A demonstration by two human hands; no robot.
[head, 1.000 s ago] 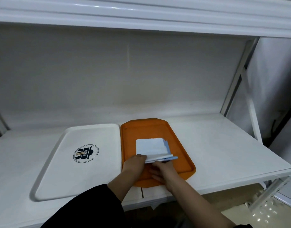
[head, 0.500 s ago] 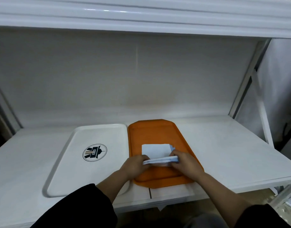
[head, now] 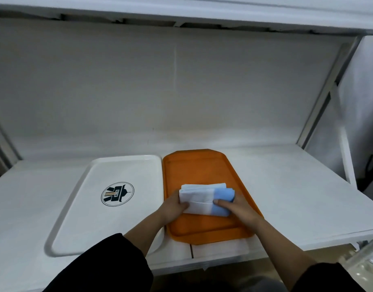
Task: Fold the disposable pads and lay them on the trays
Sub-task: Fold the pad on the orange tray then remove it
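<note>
A folded white and blue disposable pad lies over the middle of the orange tray. My left hand grips the pad's white left end, thumb on top. The blue right end is held by my right hand, whose thumb lies across the blue part. To the left of the orange tray, touching it, sits a white tray with a round dark logo; nothing lies on it.
Both trays sit on a white shelf with a back wall and another shelf overhead. A slanted white frame post stands at the right. The shelf's front edge runs just below the trays.
The pad was flat with its near edge lifted; it is now a thicker bundle with a blue end showing. My right hand moved from the front to the pad's right end.
</note>
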